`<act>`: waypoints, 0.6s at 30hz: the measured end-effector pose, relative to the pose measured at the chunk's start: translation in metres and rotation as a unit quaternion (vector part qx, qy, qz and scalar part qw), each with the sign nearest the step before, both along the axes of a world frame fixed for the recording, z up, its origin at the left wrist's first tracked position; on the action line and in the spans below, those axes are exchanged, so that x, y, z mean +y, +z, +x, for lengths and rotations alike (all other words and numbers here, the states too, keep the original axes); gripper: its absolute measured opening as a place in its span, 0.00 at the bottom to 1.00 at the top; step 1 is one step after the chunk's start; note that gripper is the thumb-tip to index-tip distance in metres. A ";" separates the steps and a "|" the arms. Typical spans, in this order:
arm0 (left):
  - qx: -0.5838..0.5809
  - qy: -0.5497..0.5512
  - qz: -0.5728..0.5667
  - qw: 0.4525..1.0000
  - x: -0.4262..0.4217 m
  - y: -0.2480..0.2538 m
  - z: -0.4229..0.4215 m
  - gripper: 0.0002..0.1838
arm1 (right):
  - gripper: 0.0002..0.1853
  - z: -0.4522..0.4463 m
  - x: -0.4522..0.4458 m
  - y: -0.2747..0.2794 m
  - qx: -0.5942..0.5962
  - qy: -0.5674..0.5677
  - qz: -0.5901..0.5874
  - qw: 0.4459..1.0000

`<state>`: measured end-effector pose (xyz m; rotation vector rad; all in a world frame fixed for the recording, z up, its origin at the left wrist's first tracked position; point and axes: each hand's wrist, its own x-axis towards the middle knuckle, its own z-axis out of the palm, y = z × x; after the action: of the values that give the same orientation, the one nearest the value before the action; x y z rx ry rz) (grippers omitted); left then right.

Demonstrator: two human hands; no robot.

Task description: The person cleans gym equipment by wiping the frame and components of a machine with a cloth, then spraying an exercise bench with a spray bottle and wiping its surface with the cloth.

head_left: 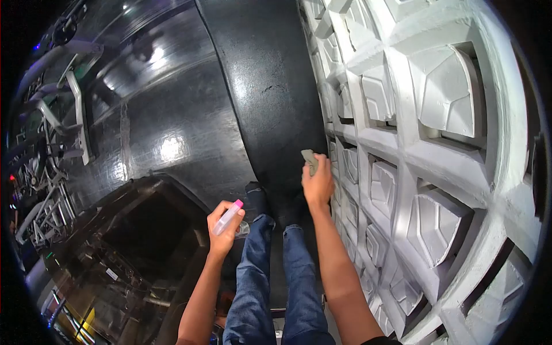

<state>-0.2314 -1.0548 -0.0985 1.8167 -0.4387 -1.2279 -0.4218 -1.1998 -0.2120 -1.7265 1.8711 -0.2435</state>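
Note:
My left hand is closed round a small translucent bottle with a bright pink cap, held tilted in front of my left leg. My right hand grips a crumpled grey-green cloth, which sticks out past the fingertips. That hand is close beside the white panelled wall; whether it touches the wall, I cannot tell. Below both hands runs the dark floor strip.
My feet in dark socks stand on the strip. At lower left is a large dark framed unit with a see-through top. Metal tube frames crowd the far left. Deep recesses and raised blocks cover the wall on the right.

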 end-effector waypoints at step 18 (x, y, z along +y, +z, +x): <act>-0.018 0.114 0.011 0.993 0.040 0.019 0.006 0.10 | 0.24 0.006 0.066 -0.004 0.074 0.434 0.091 0.893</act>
<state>-0.2255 -1.0150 -0.0791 1.8531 -0.2305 -1.0481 -0.4155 -1.1342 -0.2162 -2.2844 0.9925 0.4100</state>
